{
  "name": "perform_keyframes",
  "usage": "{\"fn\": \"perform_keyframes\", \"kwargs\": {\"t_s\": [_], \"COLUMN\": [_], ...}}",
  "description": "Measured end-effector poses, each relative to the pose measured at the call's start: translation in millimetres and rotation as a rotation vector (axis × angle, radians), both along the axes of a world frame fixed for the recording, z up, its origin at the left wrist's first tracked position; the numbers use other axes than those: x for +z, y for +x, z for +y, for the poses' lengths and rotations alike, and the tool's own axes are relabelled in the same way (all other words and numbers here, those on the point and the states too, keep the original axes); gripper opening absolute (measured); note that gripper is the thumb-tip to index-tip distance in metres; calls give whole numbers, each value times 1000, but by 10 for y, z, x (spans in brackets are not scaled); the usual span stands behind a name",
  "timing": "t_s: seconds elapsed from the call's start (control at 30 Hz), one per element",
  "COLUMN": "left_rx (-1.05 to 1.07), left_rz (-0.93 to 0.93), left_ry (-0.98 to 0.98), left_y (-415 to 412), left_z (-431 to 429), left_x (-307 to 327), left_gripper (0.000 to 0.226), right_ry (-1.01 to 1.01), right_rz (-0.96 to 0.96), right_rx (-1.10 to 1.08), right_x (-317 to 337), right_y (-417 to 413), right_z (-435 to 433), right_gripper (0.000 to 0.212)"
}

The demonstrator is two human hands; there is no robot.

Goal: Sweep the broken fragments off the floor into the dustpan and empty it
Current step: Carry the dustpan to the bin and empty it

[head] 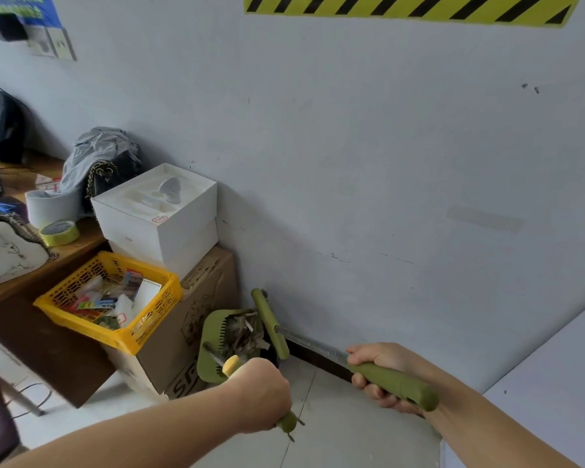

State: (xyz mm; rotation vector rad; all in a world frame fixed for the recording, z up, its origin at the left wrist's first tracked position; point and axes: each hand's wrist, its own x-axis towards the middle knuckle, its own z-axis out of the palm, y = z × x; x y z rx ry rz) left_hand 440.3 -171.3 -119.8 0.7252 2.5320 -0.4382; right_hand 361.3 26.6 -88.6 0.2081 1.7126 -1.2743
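My left hand (260, 395) grips the dustpan's handle (231, 365), yellow-green with a green end sticking out below my fist. The green dustpan (211, 352) is lifted and tilted beside the cardboard box, its comb teeth showing. Pale brown and grey fragments (242, 334) lie in its mouth. My right hand (374, 371) grips the green grip of the broom (399, 383). Its metal shaft runs left to the green broom head (271, 324), which sits against the dustpan's right side. Something dark (271, 358) shows under the dustpan; I cannot tell what it is.
A cardboard box (169, 336) stands by the wall, carrying white boxes (156, 217) and a yellow basket (112, 298) of odds and ends. A wooden desk (11, 288) with tape, bags and a laptop is at left. White tiled floor (338, 417) lies between my arms.
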Motion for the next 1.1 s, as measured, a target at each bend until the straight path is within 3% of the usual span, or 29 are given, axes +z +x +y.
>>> {"fn": "perform_keyframes", "kwargs": {"t_s": [0.2,0.43,0.63,0.7,0.93,1.1], "left_rx": [10,13,-4,3,-41,-53], "left_rz": [-38,-11,-11,-38,-84,-91], "left_ry": [-73,-138,-187,-201,-255,-276], "left_y": [-57,-164,-219,-231,-292,-396], "left_z": [279,574,760,818,998,1165], "left_x": [-16,46,-17,-40,-148,-170], "left_gripper": [18,17,33,28,40,40], "right_ry": [5,-13,-72,-82,-86,-96], "right_rz": [38,69,46,29,38,36], "right_rx": [55,84,98,96,83,68], "right_x": [-45,-160,-245,-302,-490,-590], "right_y": [-136,-296,-370,-394,-458,-476], "right_z": [202,512,664,710,850,929], "right_gripper": [12,45,32,29,50,49]}}
